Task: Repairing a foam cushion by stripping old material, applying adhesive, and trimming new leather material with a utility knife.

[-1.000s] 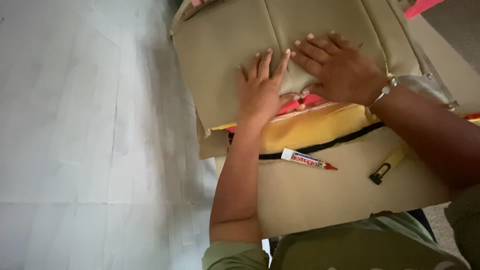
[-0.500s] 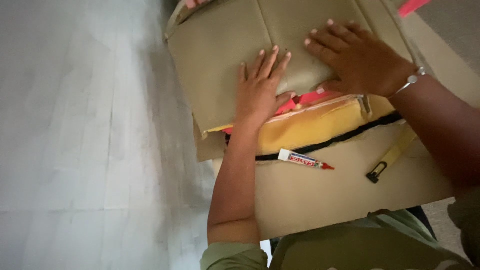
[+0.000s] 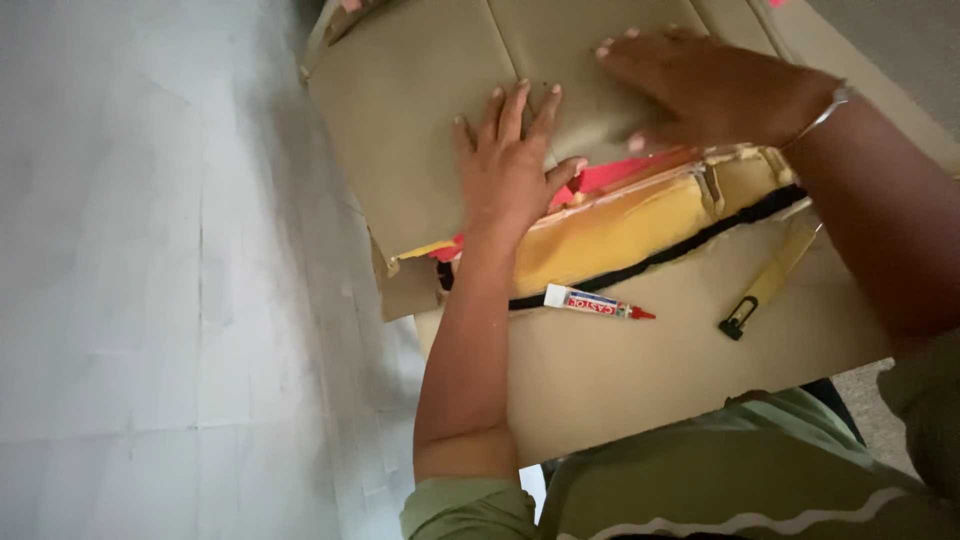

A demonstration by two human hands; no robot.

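A khaki bag (image 3: 420, 150) with a yellow lining (image 3: 620, 225) and black zip lies across my lap. My left hand (image 3: 510, 165) rests flat on its upper flap, fingers spread. Further right, my right hand (image 3: 700, 85) presses flat on the same flap; a thin bracelet circles its wrist. Pink material (image 3: 610, 175) shows under the flap between the hands. A small white glue tube with a red tip (image 3: 595, 302) lies on the bag's lower panel, just below my left forearm. A yellow strap with a black clip (image 3: 765, 290) lies to its right.
A pale white floor or sheet (image 3: 150, 280) fills the left half of the view. My green clothing (image 3: 720, 480) is at the bottom. A grey surface (image 3: 900, 40) shows at the upper right corner.
My right hand has slid up and to the right along the flap, away from my left hand. The left hand stays flat in place. The view has shifted slightly.
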